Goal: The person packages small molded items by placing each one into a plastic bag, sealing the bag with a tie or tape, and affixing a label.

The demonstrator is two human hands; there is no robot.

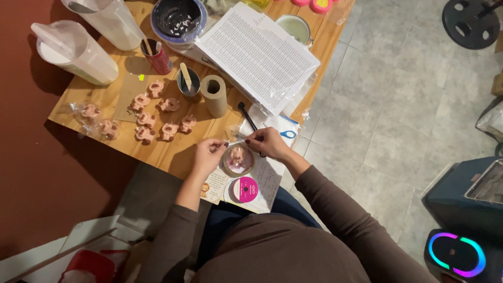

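Both the left hand [208, 152] and the right hand [266, 142] pinched a thin ribbon [237, 141] just above the wrapped pink figurine [238, 158], which sat beside the pink ribbon spool [244, 188] at the surface [173, 152] edge.

Both hands [238, 148] pinch clear wrapping above a pink figure [238, 156]

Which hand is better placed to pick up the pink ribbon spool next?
Probably the left hand: it sits almost directly above the pink ribbon spool, while the right hand is farther off, its fingers pinching something thin.
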